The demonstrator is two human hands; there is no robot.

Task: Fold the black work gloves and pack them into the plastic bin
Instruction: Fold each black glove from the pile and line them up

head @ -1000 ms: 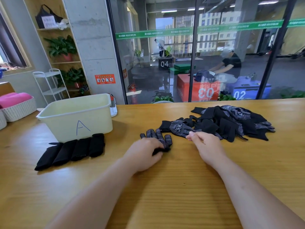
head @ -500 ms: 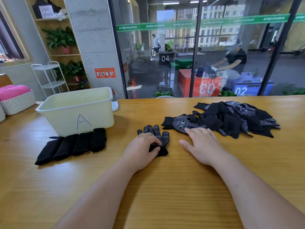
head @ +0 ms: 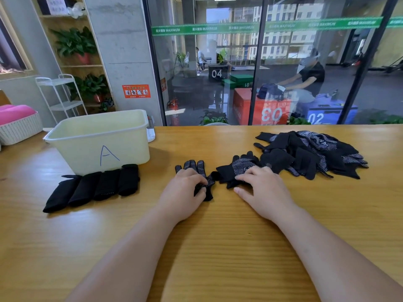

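Observation:
A black dotted glove (head: 194, 166) lies flat in the middle of the table, fingers pointing away. My left hand (head: 185, 190) lies over its cuff end and pinches it between thumb and fingers. Just to the right lies a second dotted glove (head: 239, 167), and my right hand (head: 263, 188) presses on it with straight fingers. A loose pile of black gloves (head: 316, 153) sits behind it to the right. Several folded gloves (head: 93, 187) lie in a row in front of the pale plastic bin (head: 130, 149) marked "A".
The wooden table (head: 218, 236) runs to a glass wall at the back. A white woven basket (head: 19, 129) with a pink cushion stands at the far left. A small bottle (head: 150, 129) sits behind the bin's right corner. Beyond the glass, a person works at coloured boxes.
My right hand has slid forward, so its fingers now lie on the second glove instead of on the table beside it. My left hand has kept hold of its glove.

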